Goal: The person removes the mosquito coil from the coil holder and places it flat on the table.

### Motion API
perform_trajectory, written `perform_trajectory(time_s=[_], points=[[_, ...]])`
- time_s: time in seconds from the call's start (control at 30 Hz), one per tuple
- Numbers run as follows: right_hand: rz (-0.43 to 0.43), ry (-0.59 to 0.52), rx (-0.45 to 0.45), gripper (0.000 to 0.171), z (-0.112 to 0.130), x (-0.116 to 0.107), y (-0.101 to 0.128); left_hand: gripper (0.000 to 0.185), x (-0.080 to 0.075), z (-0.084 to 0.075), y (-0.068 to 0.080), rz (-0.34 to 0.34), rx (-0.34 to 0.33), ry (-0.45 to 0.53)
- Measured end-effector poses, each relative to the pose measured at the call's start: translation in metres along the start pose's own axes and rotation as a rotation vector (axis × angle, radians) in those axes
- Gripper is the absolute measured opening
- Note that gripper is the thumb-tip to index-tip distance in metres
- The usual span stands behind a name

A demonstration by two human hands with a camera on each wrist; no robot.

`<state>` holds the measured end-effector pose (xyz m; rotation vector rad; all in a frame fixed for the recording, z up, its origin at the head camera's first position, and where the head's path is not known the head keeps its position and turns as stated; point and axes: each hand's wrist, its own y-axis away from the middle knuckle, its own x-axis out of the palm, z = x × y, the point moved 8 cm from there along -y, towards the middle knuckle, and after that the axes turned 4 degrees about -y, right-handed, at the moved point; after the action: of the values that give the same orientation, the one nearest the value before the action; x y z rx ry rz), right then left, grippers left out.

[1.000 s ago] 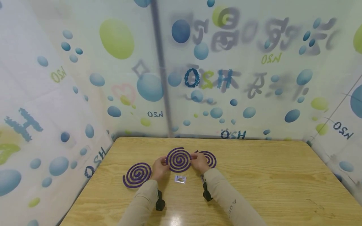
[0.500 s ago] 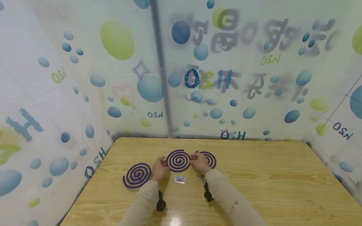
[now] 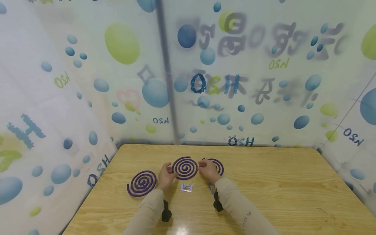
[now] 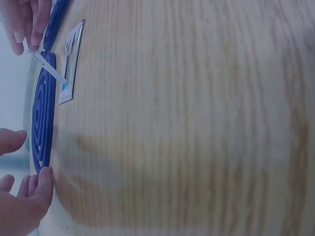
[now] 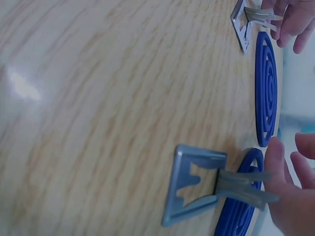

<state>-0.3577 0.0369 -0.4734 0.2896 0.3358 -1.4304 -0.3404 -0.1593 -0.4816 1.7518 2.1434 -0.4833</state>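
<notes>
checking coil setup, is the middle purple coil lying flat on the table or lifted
Lifted. Both hands, left hand and right hand, pinch the middle coil by its edges, tilted up off the table.

The right hand covers the near-left part of the purple spiral coil lying behind it, and the small metal stand beside the right sleeve is too small in the head view to resolve. In the left wrist view the left hand is cut off by the frame's left and bottom edges. In the right wrist view the frame's bottom edge crops the nearest purple coil.
</notes>
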Motion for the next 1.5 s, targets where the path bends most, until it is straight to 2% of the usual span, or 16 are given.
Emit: perform_trajectory(time_s=[0.27,0.47,0.7,0.93,1.27,1.5], points=[[0.035,-0.058,0.029,0.029,0.003,0.004,0.005,0.056,-0.004,-0.004,0.004,0.029,0.023,0.029],[0.082,-0.084,-0.018,0.029,0.013,0.006,0.012,0.055,-0.005,-0.011,0.008,0.065,0.042,0.066],[0.17,-0.135,-0.047,0.03,0.017,0.015,0.018,0.055,-0.008,-0.025,0.017,0.098,0.09,0.037],[0.225,-0.217,-0.067,0.032,0.026,0.023,0.027,0.055,-0.015,-0.034,0.028,0.151,0.108,0.044],[0.294,-0.312,-0.113,0.031,0.039,0.038,0.038,0.055,-0.043,-0.038,0.037,0.162,0.128,0.013],[0.322,-0.374,-0.079,0.033,0.043,0.054,0.043,0.057,-0.07,-0.037,0.044,0.188,0.141,-0.019]])
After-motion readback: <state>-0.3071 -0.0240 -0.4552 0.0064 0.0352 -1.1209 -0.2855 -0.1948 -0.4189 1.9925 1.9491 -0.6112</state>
